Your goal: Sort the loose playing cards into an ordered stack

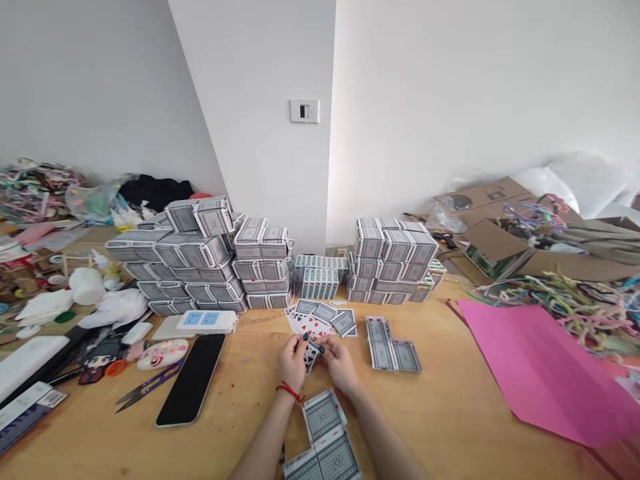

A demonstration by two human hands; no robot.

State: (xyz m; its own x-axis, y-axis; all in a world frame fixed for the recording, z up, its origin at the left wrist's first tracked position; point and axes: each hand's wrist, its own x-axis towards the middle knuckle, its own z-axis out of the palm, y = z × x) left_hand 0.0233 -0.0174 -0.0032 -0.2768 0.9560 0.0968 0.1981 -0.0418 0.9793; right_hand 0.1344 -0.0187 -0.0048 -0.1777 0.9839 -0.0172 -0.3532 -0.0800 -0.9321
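Observation:
A playing card [311, 359] with black club pips is gripped between my left hand [293, 362] and my right hand [339, 364], above the middle of the table. Both hands have their fingers closed at its edges. Just beyond them lies a spread of loose cards [313, 325], some face up with red hearts, some face down. Between my forearms sits a joined piece of grey-backed cards [325, 420], partly cut off by the bottom edge. A smaller L-shaped card piece [383, 347] rests to the right of my right hand.
Stacked card blocks stand behind, in a left pile [190, 267] and a right pile [393, 260], with card packs [320, 283] between. At left are a phone [191, 380], scissors [150, 387] and a power strip [207, 321]. Pink paper [540, 367], yarn [565, 303] and a cardboard box [535, 263] occupy the right.

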